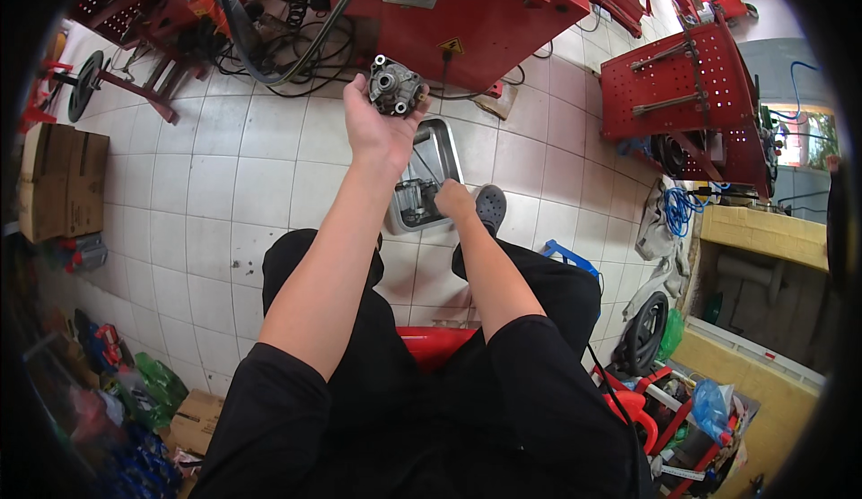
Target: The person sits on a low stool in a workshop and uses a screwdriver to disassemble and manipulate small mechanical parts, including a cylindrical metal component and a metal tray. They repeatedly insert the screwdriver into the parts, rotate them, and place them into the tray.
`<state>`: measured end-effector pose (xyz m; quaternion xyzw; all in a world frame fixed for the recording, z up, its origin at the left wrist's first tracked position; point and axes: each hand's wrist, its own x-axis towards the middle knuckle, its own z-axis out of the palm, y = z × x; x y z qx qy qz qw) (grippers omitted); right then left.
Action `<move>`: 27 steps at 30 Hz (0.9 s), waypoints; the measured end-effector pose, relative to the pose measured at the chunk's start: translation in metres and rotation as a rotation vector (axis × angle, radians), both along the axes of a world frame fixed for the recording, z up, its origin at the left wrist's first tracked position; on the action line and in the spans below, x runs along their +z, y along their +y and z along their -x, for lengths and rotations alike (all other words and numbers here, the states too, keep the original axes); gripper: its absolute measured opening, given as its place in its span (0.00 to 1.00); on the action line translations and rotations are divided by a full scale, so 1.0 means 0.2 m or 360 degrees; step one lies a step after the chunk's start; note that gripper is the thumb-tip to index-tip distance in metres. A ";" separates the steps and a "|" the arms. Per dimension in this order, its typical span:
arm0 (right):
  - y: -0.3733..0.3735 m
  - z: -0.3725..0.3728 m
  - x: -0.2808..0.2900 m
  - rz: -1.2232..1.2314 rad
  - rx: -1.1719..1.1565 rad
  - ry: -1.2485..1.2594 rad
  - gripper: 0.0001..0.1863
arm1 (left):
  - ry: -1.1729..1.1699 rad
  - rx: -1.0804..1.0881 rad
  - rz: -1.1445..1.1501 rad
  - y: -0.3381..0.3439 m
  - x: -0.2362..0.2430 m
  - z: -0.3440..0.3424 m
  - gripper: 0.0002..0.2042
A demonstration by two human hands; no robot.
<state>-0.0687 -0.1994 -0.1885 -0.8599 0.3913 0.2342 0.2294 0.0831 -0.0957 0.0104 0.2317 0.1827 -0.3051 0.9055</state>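
My left hand (381, 135) is stretched forward, closed around a cast-metal machine part (394, 85) from below. The part is grey, with a round hub in its middle and bright bolt bosses around it; it looks like a small pump housing. Lower and to the right, my right hand (455, 200) is closed on a thin rod-like tool (426, 164), its shaft slanting up and left toward the part but apart from it. Beneath both hands a metal tray (455, 153) sits on the floor, with several metal parts (415, 199) in it, partly hidden by my right hand.
Red machine cabinets (503, 37) stand ahead, with black cables and hoses (305, 73) near their base. A red perforated cart (660, 86) is at the right. Cardboard boxes (63, 180) stand left on the tiled floor (215, 185). My grey clog (490, 205) is beside the tray.
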 end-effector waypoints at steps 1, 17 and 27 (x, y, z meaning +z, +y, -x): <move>0.00 0.00 -0.01 0.0000 0.0001 0.0000 0.16 | -0.0021 0.0002 -0.0007 0.00 0.00 0.00 0.19; -0.10 0.03 0.06 -0.0147 0.0047 0.0268 0.17 | -0.0074 -0.0022 -0.0035 0.01 -0.04 -0.01 0.21; -0.13 0.06 0.13 -0.0166 -0.0128 0.0226 0.19 | -0.0035 0.0029 -0.0063 0.01 -0.02 -0.02 0.19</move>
